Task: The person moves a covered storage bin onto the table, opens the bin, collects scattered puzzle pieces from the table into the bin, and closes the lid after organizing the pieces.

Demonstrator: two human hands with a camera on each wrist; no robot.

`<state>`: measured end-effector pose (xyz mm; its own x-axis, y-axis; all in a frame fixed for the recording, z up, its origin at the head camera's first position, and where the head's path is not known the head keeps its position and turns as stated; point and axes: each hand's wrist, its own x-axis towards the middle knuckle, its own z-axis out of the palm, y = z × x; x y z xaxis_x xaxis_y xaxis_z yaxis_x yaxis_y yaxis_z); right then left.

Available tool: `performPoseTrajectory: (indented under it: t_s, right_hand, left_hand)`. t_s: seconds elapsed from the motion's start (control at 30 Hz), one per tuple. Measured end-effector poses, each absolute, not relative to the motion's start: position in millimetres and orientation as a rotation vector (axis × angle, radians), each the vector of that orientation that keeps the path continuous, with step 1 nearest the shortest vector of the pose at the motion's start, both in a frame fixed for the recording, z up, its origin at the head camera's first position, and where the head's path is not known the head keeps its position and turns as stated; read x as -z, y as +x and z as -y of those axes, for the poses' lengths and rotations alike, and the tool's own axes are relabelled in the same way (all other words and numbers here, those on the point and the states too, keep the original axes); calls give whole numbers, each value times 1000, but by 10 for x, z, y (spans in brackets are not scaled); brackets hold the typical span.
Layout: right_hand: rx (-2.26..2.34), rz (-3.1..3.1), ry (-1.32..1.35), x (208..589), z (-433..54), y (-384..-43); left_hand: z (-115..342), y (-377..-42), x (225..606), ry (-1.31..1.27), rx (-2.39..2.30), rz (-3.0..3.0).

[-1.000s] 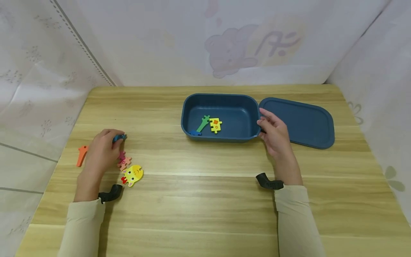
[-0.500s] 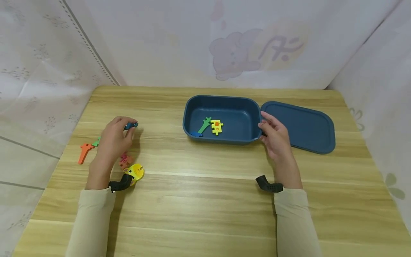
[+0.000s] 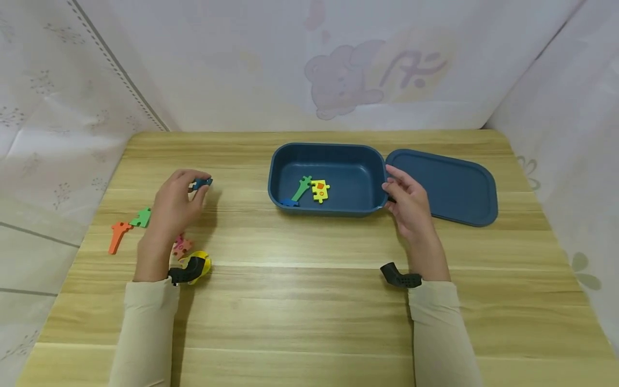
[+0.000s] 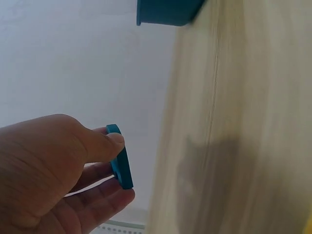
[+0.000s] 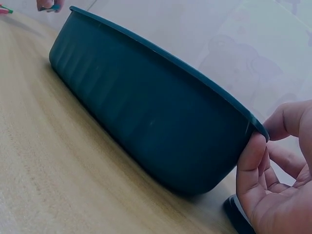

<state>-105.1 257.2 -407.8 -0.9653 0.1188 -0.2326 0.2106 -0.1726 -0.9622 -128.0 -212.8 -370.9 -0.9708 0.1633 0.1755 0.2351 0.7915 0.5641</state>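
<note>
Dark blue, the held puzzle piece [image 3: 203,183] hangs above the table [image 3: 300,306], pinched between thumb and fingers of the left hand [image 3: 175,204], at nine o'clock from the box [image 3: 333,212]. The right hand [image 3: 410,207] grips the box's rim at its three o'clock end, beside the lid [image 3: 450,188]. Inside, between seven and eight o'clock, lie a green strip [image 3: 302,189], a yellow square [image 3: 320,191] and a blue piece [image 3: 289,202] (partly hidden by the near wall). Likely faults: the held piece may slip if the fingertip pinch twists; a low path could knock it against the raised rim; a tug from the right hand could tilt the box. Edges and room: bare wood separates left hand from box, with a broad bare stretch at six o'clock; the orange piece [image 3: 116,238] lies nearest the table's nine o'clock edge, a green notched piece [image 3: 141,217] at its two o'clock.
</note>
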Motion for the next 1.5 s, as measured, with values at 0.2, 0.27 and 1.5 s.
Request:
performPoseTrajectory:
  t_s: [0.2, 0.27, 1.5]
  right_hand:
    - [2309, -1995, 418, 4069, -2563, -1044]
    - [2308, -1997, 423, 4071, -2565, -1042]
    - [2310, -1996, 411, 4067, -2576, -1046]
  left_hand:
    - [2076, -1322, 3657, -301, 955, 2859]
    - [2036, -1346, 3630, -288, 981, 2846]
    - [1428, -1444, 3588, -375, 1417, 2676]
